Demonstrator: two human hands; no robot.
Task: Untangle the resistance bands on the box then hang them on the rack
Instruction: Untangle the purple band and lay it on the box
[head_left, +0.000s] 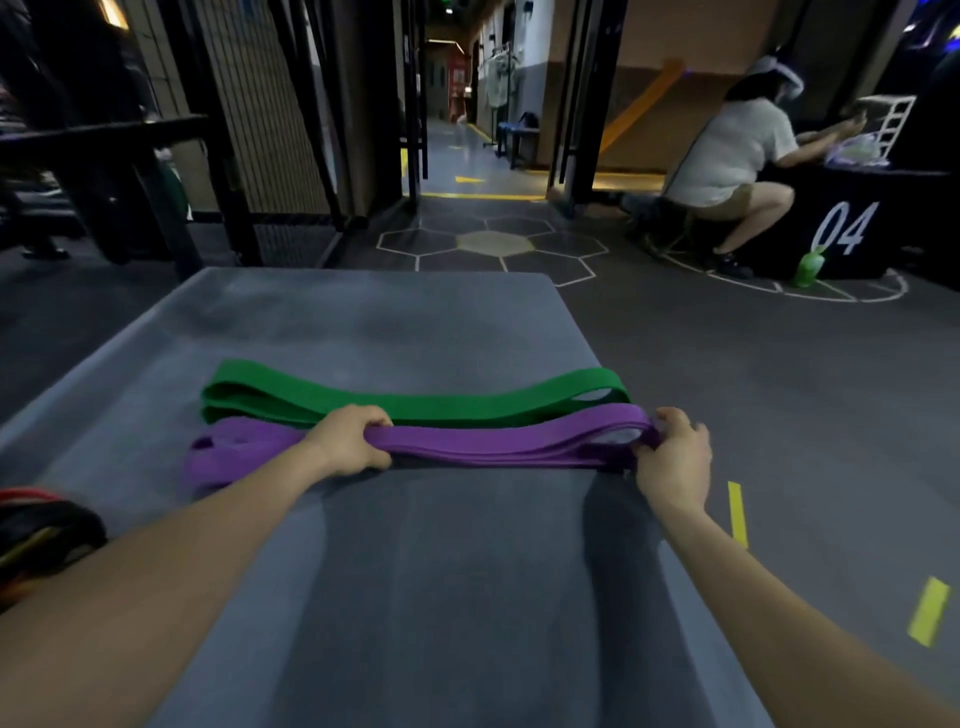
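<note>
A folded purple resistance band (498, 444) lies across the grey box top (363, 322), stretched left to right. My left hand (350, 441) grips it near its left third, fingers curled over the strap. My right hand (672, 457) grips its right end loop. Just behind it, a folded green resistance band (415, 397) lies flat on the box, parallel to the purple one and touched by neither hand. No rack for hanging is plainly visible.
More bands, red, black and yellow (36, 535), sit at the box's left edge. A person (727, 156) crouches at a black box marked 04 (852, 228) at the far right, with a green bottle (808, 267) on the floor. A black metal frame (130, 156) stands far left.
</note>
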